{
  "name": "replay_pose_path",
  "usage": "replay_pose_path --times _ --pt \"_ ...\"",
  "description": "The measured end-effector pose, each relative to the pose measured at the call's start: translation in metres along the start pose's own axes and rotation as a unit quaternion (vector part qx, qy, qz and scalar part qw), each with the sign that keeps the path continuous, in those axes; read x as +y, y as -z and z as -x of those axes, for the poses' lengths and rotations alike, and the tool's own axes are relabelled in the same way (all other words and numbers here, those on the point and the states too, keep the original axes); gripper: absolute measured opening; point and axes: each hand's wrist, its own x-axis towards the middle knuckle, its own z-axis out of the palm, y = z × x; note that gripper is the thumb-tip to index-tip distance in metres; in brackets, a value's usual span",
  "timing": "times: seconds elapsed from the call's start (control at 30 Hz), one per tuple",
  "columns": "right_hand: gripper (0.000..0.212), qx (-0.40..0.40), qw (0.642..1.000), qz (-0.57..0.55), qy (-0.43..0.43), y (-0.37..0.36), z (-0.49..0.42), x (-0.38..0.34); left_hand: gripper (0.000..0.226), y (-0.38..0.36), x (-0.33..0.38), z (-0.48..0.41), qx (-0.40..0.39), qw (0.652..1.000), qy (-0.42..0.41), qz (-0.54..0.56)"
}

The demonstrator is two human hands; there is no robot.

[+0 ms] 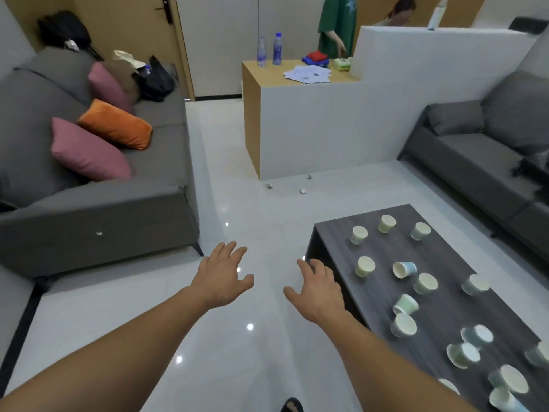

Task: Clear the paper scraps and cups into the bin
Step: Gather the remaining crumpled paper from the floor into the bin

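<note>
Cups (365,266) were scattered all over the dark coffee table (445,316), most standing with their mouths up, though blur toward the near end made the closest ones hard to read. One tipped cup (404,269) near the middle lay on its side, its long axis across the table, mouth toward the left and blue base toward the right. Three small paper scraps (303,191) sat on the pale floor (237,203) farther off, just at the foot of the white counter (312,129), well apart from the table. The person's left hand (221,276) and right hand (316,289) were both stretched forward, palms down, fingers spread and holding nothing; the left hung over the floor, the right by the table's left corner. A grey sofa (118,209) ran along the left.
</note>
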Motion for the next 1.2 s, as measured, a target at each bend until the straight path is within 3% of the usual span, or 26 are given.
replay_pose_path --times 0.37,0.8,1.2 --pt "0.076 -0.034 0.999 -0.008 0.024 0.045 -0.205 -0.004 0.073 0.021 -0.026 -0.188 -0.019 0.999 0.045 0.012" --pt "0.074 -0.011 1.000 -0.001 -0.022 0.102 -0.477 -0.057 0.076 0.102 -0.079 -0.485 -0.039 0.999 -0.012 0.004" --pt "0.075 -0.055 0.998 0.012 -0.028 0.135 -0.736 -0.028 0.074 0.135 -0.073 -0.732 -0.065 0.998 0.016 0.002"
